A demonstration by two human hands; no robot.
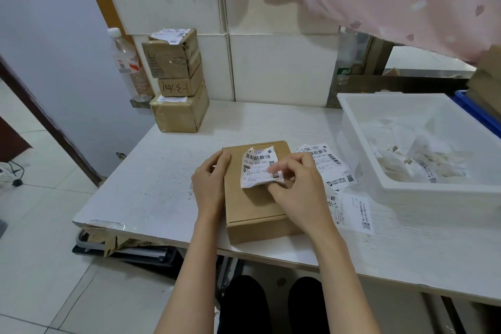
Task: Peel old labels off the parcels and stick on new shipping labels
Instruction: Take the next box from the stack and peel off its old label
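A flat brown cardboard parcel lies on the white table near its front edge. A crumpled white shipping label with barcodes is partly lifted off the parcel's top. My right hand pinches the label's lower right corner. My left hand grips the parcel's left edge, thumb on top. Fresh shipping labels lie spread on the table just right of the parcel, and another label sheet lies nearer the front.
Three stacked brown boxes stand at the table's back left beside a plastic bottle. A white plastic bin holding torn label scraps sits at the right. A blue crate is behind it.
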